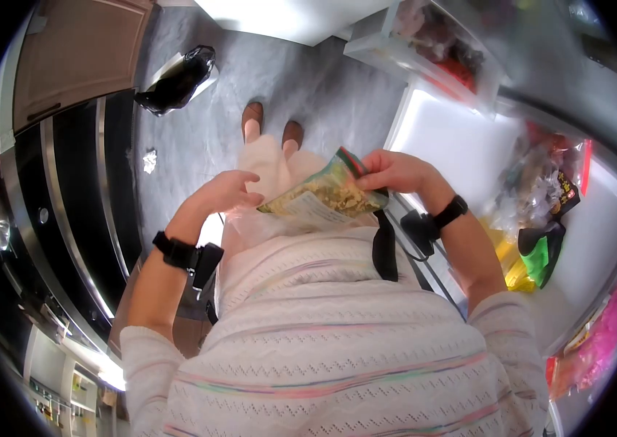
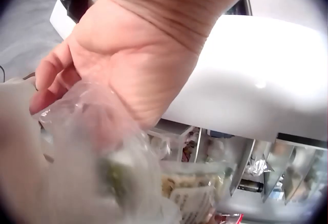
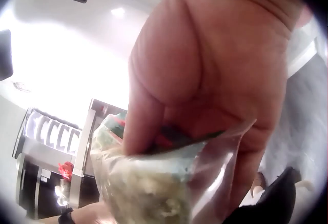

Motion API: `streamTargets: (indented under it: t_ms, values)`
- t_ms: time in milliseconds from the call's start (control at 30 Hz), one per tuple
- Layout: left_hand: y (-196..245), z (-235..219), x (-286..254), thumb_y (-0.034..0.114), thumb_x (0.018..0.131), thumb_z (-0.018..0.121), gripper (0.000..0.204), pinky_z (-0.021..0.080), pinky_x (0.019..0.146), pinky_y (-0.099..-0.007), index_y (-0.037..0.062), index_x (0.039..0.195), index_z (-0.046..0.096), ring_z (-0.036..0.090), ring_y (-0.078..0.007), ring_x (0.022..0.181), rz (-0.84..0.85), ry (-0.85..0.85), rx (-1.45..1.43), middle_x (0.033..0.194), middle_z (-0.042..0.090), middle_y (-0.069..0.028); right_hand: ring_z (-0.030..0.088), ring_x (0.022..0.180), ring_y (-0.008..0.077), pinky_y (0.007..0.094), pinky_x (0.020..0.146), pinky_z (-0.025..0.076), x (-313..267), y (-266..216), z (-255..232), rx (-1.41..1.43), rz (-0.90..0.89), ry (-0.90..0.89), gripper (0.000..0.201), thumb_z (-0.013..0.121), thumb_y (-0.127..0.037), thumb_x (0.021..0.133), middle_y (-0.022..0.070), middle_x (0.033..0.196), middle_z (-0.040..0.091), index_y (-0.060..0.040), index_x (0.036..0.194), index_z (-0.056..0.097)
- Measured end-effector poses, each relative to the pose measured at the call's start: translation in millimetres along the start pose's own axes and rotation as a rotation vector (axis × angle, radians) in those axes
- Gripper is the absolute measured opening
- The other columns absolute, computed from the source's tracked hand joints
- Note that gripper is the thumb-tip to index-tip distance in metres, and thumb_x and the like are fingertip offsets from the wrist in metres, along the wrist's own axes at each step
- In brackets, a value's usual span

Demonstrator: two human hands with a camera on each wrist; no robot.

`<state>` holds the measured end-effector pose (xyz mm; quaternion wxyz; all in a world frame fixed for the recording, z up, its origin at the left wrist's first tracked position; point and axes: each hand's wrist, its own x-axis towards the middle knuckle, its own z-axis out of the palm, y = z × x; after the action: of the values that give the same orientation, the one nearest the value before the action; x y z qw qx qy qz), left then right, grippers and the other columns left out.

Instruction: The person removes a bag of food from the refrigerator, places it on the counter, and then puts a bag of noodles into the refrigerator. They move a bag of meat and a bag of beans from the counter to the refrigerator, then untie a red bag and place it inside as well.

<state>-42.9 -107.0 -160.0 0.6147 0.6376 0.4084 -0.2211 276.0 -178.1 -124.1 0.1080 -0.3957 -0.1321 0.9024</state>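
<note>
My right hand (image 1: 399,172) pinches the top edge of a zip bag (image 1: 323,195) by thumb and fingers, in front of my waist. Yellowish-green food pieces fill this see-through bag, and a white printed label (image 1: 317,207) is on its side. In the right wrist view the thumb lies over the bag's (image 3: 148,183) upper edge. My left hand (image 1: 225,191) is at the bag's other end, fingers curled at a thin clear plastic bag (image 2: 138,178). Something green shows blurred through that plastic. The left fingertips are partly hidden behind it in the left wrist view.
At right, a white drawer (image 1: 443,138) stands pulled out, holding plastic bags (image 1: 534,182) and a green-and-black pack (image 1: 539,255). A pink bag (image 1: 607,342) lies farther back. On the grey floor are a black bag (image 1: 181,79) and a crumpled white scrap (image 1: 150,161). Black drawers (image 1: 75,182) line the left.
</note>
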Motion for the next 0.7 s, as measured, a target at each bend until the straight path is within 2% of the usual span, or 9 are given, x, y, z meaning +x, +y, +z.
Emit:
streamTargets:
  t_ms: [33,167,267,333,467,533,600,667,700]
  values:
    - [2,-7,3,0.017,0.073,0.063,0.041,0.044,0.056,-0.0275,-0.0009,0.109,0.057,0.055,-0.0142,0.064,-0.178,-0.191,-0.170,0.076,0.059,-0.0089,0.053,0.073,0.0044,0.0195,0.069,0.043,-3,-6,4,-0.065,-0.017,0.000,0.018,0.059,-0.012,0.084,-0.0023,0.081,0.061,-0.0019,0.098,0.062]
    - [-8,-29,8,0.011,0.073,0.062,0.029,0.043,0.054,-0.0249,-0.0030,0.099,0.062,0.052,-0.0117,0.061,-0.149,-0.333,-0.192,0.071,0.058,-0.0047,0.049,0.075,0.0004,0.0176,0.069,0.041,-11,-33,18,-0.235,-0.014,-0.047,0.024,0.058,-0.016,0.086,-0.0064,0.082,0.060,-0.0027,0.105,0.062]
    - [-10,-42,6,0.008,0.075,0.061,0.018,0.041,0.051,-0.0235,-0.0015,0.089,0.065,0.049,-0.0099,0.057,-0.107,-0.215,-0.223,0.064,0.055,-0.0018,0.046,0.074,0.0015,0.0180,0.068,0.040,-15,-51,34,-0.301,-0.055,-0.035,0.024,0.057,-0.016,0.086,-0.0066,0.081,0.058,-0.0008,0.104,0.061]
    - [4,-57,1,0.007,0.076,0.060,0.012,0.038,0.048,-0.0214,0.0004,0.085,0.065,0.046,-0.0063,0.053,-0.116,0.164,-0.505,0.062,0.053,0.0011,0.045,0.074,0.0022,0.0186,0.068,0.039,-15,-59,43,-0.335,-0.072,-0.041,0.023,0.057,-0.016,0.086,-0.0065,0.080,0.057,-0.0001,0.102,0.061]
    - [19,-74,12,0.007,0.080,0.059,0.010,0.035,0.047,-0.0196,0.0008,0.087,0.063,0.045,-0.0043,0.052,0.044,0.401,-0.752,0.064,0.054,0.0025,0.044,0.070,0.0049,0.0215,0.064,0.039,-14,-62,56,-0.504,-0.196,-0.058,0.020,0.057,-0.016,0.085,-0.0037,0.073,0.056,0.0000,0.097,0.060]
    - [34,-84,13,0.006,0.081,0.058,0.012,0.035,0.047,-0.0197,0.0001,0.090,0.063,0.046,-0.0051,0.052,0.082,0.389,-0.760,0.067,0.056,0.0011,0.045,0.068,0.0064,0.0231,0.063,0.039,-15,-64,63,-0.585,-0.198,-0.019,0.020,0.057,-0.017,0.085,-0.0013,0.070,0.055,-0.0007,0.096,0.060]
    - [53,-91,11,0.006,0.080,0.060,0.013,0.039,0.050,-0.0207,-0.0003,0.092,0.062,0.050,-0.0065,0.056,0.175,0.375,-1.032,0.069,0.057,-0.0005,0.045,0.066,0.0079,0.0248,0.062,0.040,-16,-66,69,-0.667,-0.198,0.024,0.020,0.057,-0.019,0.084,0.0011,0.067,0.054,-0.0013,0.094,0.060]
    - [70,-93,-1,0.005,0.080,0.061,0.015,0.044,0.055,-0.0216,-0.0002,0.094,0.061,0.054,-0.0076,0.061,0.241,0.285,-1.152,0.072,0.059,-0.0013,0.047,0.063,0.0123,0.0275,0.061,0.040,-16,-68,75,-0.787,-0.096,0.172,0.024,0.056,-0.023,0.082,0.0062,0.065,0.053,-0.0017,0.092,0.061]
    - [85,-93,-12,0.005,0.080,0.061,0.015,0.043,0.055,-0.0212,-0.0004,0.094,0.061,0.055,-0.0082,0.061,0.280,0.129,-1.234,0.072,0.060,-0.0018,0.047,0.063,0.0123,0.0275,0.061,0.040,-14,-66,76,-0.788,-0.103,0.180,0.024,0.056,-0.023,0.082,0.0062,0.065,0.053,-0.0017,0.092,0.061]
